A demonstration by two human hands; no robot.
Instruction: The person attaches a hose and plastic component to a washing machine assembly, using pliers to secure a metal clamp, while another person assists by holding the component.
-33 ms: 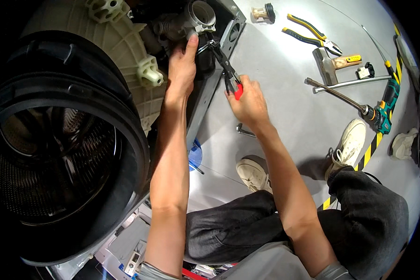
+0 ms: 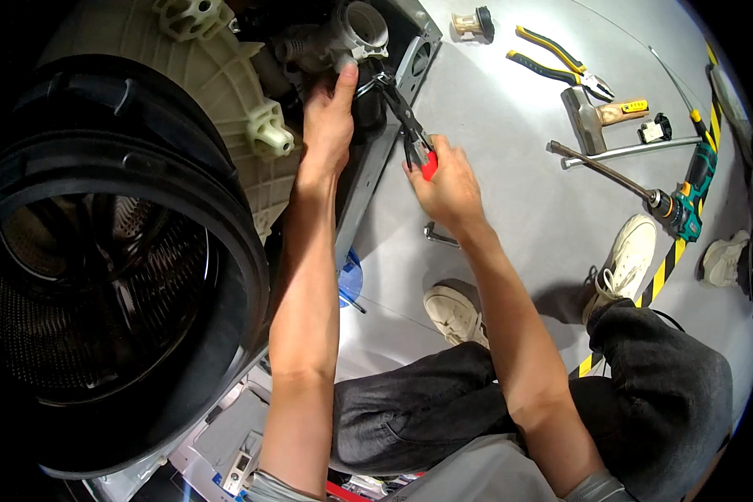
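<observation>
The pliers (image 2: 406,125) were dark metal with red grips, held by the right hand (image 2: 448,180) closed around the handles. They slanted up and to the left, nose reaching a clamp at the neck of the grey pump (image 2: 343,38). The pump, a grey plastic body with a round open port facing up, sat at the tub's base. The left hand (image 2: 330,117) pressed against it, fingers pointing upward.

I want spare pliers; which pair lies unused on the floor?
The yellow-handled pliers, lying untouched beside the hammer. The red-handled pliers are in the right hand, working at the pump.
</observation>
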